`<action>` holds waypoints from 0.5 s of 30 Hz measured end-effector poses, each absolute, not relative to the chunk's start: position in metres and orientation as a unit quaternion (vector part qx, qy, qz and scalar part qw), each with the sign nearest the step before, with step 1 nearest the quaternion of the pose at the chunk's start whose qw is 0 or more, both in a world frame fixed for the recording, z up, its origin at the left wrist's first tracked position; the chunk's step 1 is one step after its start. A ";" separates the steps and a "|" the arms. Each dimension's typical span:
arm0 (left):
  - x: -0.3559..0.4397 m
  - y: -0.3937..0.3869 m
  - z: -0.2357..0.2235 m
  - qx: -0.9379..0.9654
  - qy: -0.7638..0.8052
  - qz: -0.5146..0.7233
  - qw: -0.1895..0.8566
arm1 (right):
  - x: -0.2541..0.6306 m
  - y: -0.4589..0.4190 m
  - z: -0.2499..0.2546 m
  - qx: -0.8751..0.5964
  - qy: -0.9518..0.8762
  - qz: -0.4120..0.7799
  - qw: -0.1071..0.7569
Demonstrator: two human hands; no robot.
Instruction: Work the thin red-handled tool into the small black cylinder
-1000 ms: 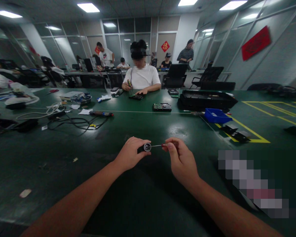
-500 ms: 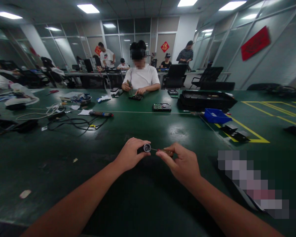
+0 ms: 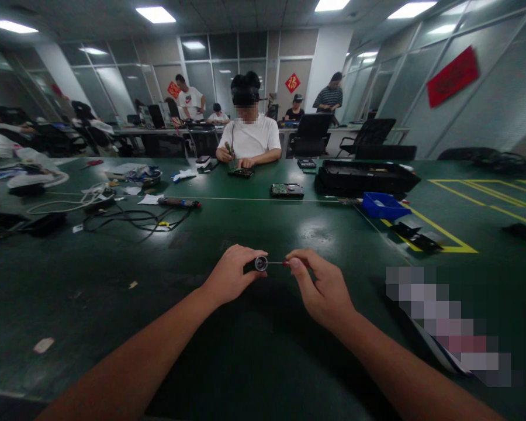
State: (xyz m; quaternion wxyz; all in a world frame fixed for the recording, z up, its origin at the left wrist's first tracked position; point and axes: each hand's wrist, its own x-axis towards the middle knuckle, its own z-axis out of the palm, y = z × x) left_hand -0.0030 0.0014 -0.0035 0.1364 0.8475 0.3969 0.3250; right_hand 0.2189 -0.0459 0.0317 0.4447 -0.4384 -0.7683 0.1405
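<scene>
Between the thumb and fingers of my left hand is a small round metal part with a dark, ring-shaped inside; its exact kind I cannot make out. My right hand grips a screwdriver, its handle mostly hidden by the fingers. The thin shaft points left, with its tip at the side of the round part. Whether the tip sits inside a screw or only touches the side cannot be seen. Both hands are above the green table.
Across the table a person in a white shirt works on a circuit board. A hard drive, a black tray and a blue bin lie beyond my hands. Cables and a pen-like tool are at left.
My right hand has shifted its fingers on the screwdriver, covering more of the handle. The shaft now lies more level. My left hand and the round part stay in place.
</scene>
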 end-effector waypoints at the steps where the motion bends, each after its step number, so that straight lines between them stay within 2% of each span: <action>1: -0.003 0.001 -0.004 0.847 0.397 0.327 0.137 | 0.218 -0.045 0.030 -0.445 -0.747 0.166 0.465; 5: -0.003 0.001 -0.003 0.842 0.400 0.334 0.140 | 0.215 -0.043 0.026 -0.456 -0.645 0.288 0.542; 10: -0.003 0.000 -0.002 0.841 0.396 0.334 0.155 | 0.213 -0.033 0.021 -0.466 -0.564 0.360 0.579; 15: -0.003 0.001 -0.002 0.836 0.404 0.340 0.153 | 0.214 -0.021 0.012 -0.421 -0.436 0.500 0.618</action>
